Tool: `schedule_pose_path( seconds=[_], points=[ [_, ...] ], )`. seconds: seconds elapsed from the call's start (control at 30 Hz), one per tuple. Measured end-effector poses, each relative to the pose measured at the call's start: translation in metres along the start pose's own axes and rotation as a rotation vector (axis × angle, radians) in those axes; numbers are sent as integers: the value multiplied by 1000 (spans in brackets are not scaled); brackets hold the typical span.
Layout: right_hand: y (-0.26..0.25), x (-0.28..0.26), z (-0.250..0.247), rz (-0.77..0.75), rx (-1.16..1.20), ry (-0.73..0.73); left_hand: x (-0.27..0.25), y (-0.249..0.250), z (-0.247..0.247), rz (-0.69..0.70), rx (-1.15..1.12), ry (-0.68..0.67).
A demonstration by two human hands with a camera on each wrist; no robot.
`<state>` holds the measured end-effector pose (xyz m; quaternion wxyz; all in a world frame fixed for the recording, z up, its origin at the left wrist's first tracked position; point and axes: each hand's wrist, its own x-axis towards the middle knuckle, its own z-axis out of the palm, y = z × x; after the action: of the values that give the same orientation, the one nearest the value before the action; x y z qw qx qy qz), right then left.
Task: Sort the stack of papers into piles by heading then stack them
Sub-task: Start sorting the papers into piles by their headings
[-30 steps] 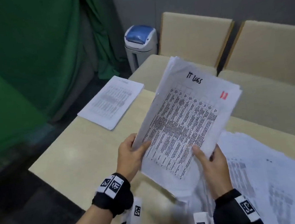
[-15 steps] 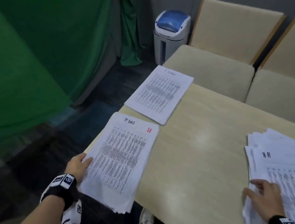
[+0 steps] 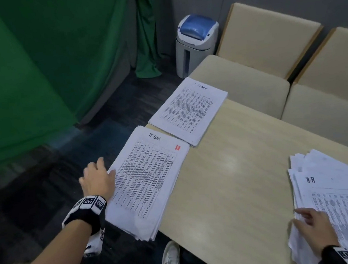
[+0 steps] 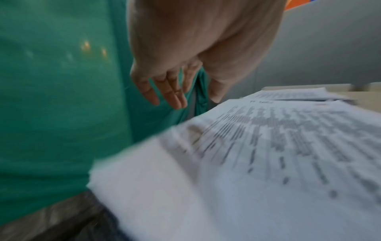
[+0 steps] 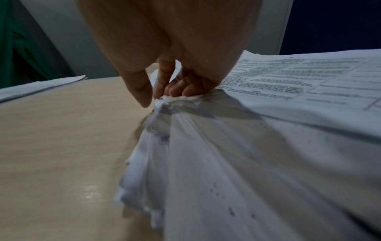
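Note:
A neat pile headed "IT LOGS" (image 3: 147, 174) lies at the table's left edge and overhangs it; in the left wrist view the IT LOGS pile (image 4: 268, 146) is blurred. Behind it sits a neat pile headed "ADMIN" (image 3: 188, 110). My left hand (image 3: 99, 171) is beside the IT LOGS pile's left edge, fingers straight and loose (image 4: 171, 97), holding nothing. At the right lies a loose, fanned pile topped by an "HR" sheet (image 3: 340, 194). My right hand (image 3: 304, 216) rests at its left edge, and its curled fingers (image 5: 171, 91) pinch crumpled sheet edges of that pile (image 5: 247, 146).
The pale wooden table (image 3: 229, 180) has bare surface between the piles. Two beige chairs (image 3: 239, 84) stand along its far side. A white bin with a blue lid (image 3: 197, 43) and a green curtain (image 3: 40, 71) are at the back left. A shoe (image 3: 171, 257) shows under the table.
Both hands held the IT LOGS stack up; it now lies at the table's left edge. My left hand has let go of it, and my right hand has moved to the HR pile.

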<state>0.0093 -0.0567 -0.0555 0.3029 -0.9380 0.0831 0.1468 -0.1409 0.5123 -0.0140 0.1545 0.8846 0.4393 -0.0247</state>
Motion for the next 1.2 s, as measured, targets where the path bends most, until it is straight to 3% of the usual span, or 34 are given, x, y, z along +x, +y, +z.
schedule_pose_path(
  seconds=[0.17,0.3,0.43,0.57,0.63,0.83,1.03,1.1,1.2],
  points=[
    [5,-4,-17,24,180,56,-22,85,4,293,-169,95],
    [12,-13,-47,40,262,131,-69,186,33,532,-313,-58],
    [45,-7,-85,128,100,225,-148,280,79,719,-393,-275],
    [79,6,-122,270,-20,215,-233,356,125,694,-360,-540],
    [88,14,-132,259,-7,156,-262,382,144,635,-335,-587],
    [97,32,-148,216,57,63,-303,415,171,440,-267,-437],
    [102,37,-149,284,87,23,-327,434,163,541,-277,-215],
    [105,39,-152,273,124,-3,-328,440,161,581,-444,-222],
    [115,43,-163,268,259,111,-327,448,151,664,-742,-405]
  ],
)
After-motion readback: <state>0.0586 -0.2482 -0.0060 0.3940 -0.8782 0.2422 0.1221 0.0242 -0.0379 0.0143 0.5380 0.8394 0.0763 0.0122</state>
